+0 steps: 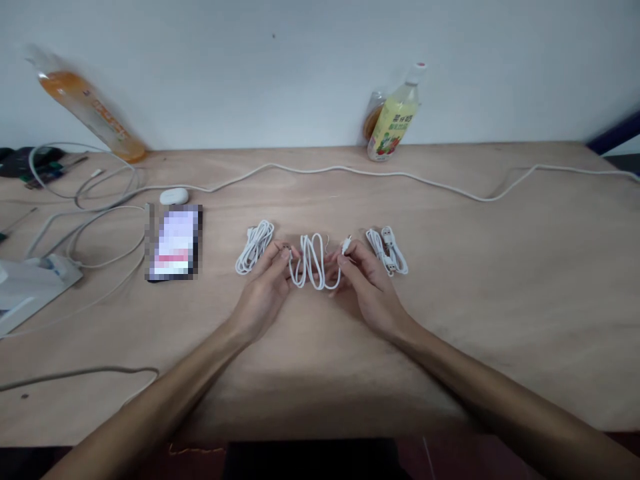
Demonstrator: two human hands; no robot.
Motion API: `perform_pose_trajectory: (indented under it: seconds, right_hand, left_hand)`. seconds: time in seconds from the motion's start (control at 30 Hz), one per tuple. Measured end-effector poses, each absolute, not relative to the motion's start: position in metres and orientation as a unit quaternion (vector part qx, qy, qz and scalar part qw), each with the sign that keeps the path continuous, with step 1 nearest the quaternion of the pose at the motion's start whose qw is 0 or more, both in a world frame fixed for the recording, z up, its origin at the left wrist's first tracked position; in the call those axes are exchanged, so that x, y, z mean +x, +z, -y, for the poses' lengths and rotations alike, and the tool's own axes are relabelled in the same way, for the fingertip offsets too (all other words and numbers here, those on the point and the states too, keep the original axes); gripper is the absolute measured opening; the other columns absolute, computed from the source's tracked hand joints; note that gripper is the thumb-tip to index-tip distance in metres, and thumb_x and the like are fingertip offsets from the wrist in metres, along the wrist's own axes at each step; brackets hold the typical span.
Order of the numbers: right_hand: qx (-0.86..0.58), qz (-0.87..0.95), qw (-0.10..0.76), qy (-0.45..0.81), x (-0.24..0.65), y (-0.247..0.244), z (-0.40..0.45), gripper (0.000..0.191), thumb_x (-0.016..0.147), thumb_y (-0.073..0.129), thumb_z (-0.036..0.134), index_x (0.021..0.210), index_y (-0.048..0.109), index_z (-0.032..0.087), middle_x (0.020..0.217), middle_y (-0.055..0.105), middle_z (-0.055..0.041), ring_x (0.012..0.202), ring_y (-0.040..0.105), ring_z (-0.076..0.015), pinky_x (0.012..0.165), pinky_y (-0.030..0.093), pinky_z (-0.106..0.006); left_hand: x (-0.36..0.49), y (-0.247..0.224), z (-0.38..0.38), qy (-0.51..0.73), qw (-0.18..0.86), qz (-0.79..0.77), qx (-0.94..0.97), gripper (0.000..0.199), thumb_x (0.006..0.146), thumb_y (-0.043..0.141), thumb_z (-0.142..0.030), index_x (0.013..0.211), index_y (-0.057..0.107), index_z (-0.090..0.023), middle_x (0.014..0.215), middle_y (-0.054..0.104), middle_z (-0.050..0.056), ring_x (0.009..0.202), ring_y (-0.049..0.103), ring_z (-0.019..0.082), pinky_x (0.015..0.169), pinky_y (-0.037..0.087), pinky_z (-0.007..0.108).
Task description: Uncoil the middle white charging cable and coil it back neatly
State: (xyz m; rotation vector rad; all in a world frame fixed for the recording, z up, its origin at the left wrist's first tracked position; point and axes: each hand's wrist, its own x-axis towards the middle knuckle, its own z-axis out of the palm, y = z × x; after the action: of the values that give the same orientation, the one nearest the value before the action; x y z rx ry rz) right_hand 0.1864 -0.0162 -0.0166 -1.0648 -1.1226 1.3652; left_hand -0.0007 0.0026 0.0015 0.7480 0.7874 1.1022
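Between my hands a white charging cable lies in loose zigzag loops. My left hand pinches the cable near one end, where a metal-looking connector shows by the fingertips. At the other end, my right hand grips the cable just below a white plug with a metal tip, which points up. Beside my left hand sits a bundled white cable. Just past my right hand rests another folded bundle of white cable, with its plugs showing. Some fingers of both hands are partly hidden behind the loops.
A phone with a blurred screen and a white earbud case lie to the left. A power strip with tangled cords is farther left. An orange drink bottle and a yellow-labelled bottle stand by the wall. A long white cord crosses the back.
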Motion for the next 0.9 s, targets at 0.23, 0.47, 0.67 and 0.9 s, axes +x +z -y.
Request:
perform_pose_trajectory:
  seconds: [0.23,0.47,0.67,0.9]
  right_hand:
    - [-0.441,0.421,0.552,0.569,0.185,-0.02,0.014,0.022,0.098,0.072,0.046,0.094,0.059,0.028,0.104,0.075,0.0,0.08,0.07,-0.0177,0.075,0.059,-0.035]
    - [-0.429,0.397,0.543,0.603,0.187,-0.016,0.011,0.009,0.085,0.071,0.033,0.085,0.066,0.026,0.094,0.073,-0.0003,0.074,0.058,-0.0167,0.071,0.048,-0.034]
    - [-0.429,0.363,0.551,0.617,0.187,-0.014,0.011,0.015,0.079,0.077,0.028,0.09,0.069,0.026,0.092,0.076,-0.0003,0.076,0.059,-0.0166,0.072,0.048,-0.033]
    - [-0.403,0.327,0.531,0.67,0.19,-0.01,0.008,0.039,0.074,0.08,0.027,0.111,0.072,0.027,0.088,0.077,0.0,0.083,0.066,-0.02,0.068,0.049,-0.031]
  left_hand:
    - [0.0,0.004,-0.002,0.521,0.713,-0.328,0.334,0.021,0.106,0.069,-0.025,0.087,0.063,-0.021,0.103,0.072,0.003,0.114,0.076,0.026,0.108,0.061,0.049]
    - [0.005,0.008,0.004,0.53,0.717,-0.347,0.289,0.03,0.1,0.083,-0.032,0.095,0.054,-0.024,0.114,0.079,0.004,0.132,0.074,0.032,0.118,0.055,0.059]
    - [0.005,0.013,0.003,0.508,0.722,-0.348,0.315,0.04,0.09,0.086,-0.01,0.089,0.047,-0.023,0.112,0.078,0.001,0.131,0.075,0.029,0.118,0.056,0.055]
    - [0.0,0.011,0.003,0.49,0.722,-0.358,0.333,0.045,0.078,0.092,-0.005,0.09,0.052,-0.023,0.112,0.079,0.002,0.128,0.077,0.03,0.114,0.059,0.047]
